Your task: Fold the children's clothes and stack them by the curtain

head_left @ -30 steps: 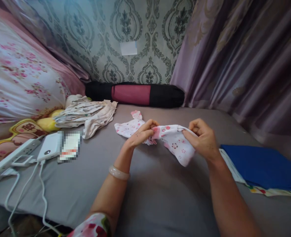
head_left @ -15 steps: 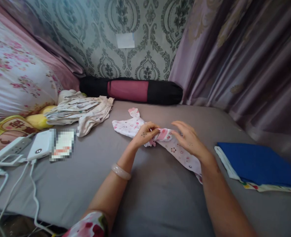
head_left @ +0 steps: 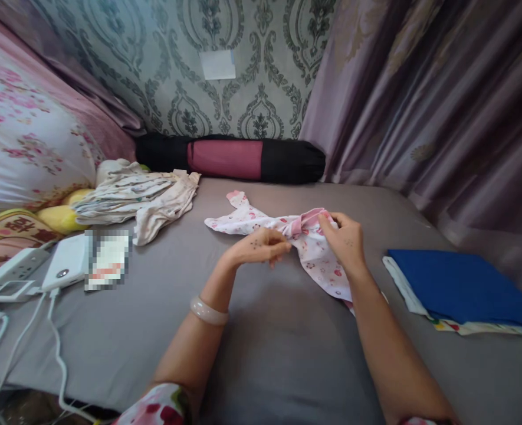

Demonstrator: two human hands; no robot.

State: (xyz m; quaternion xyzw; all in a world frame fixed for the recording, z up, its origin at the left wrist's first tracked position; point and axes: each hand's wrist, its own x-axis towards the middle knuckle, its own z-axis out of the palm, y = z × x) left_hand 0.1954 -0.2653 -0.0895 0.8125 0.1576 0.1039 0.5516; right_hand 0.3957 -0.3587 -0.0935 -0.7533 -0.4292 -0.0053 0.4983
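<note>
A small white baby garment [head_left: 318, 260] with pink and red prints and pink trim lies across the grey bed sheet. One narrow sleeve-like end [head_left: 238, 200] with a pink tip points away at the far left. My right hand [head_left: 347, 242] pinches the garment's pink-trimmed edge between thumb and fingers and lifts it a little. Beside the near edge of the cloth is my left hand [head_left: 263, 245], its fingers loosely bent and nothing visible held in them. The lower right end of the garment is partly hidden behind my right wrist.
Folded blue cloth [head_left: 464, 289] lies on the right. At the left are crumpled pale clothes [head_left: 141, 200], a white power bank [head_left: 68, 262], a power strip [head_left: 17, 271] and white cables [head_left: 59, 348]. A black and maroon roll bag [head_left: 225, 159] lies along the wall.
My right hand, apart from the edge before, has closed on the pink trim and lifted it, opening out the bunched cloth. My left hand has loosened and come slightly nearer. The view has shifted slightly.
</note>
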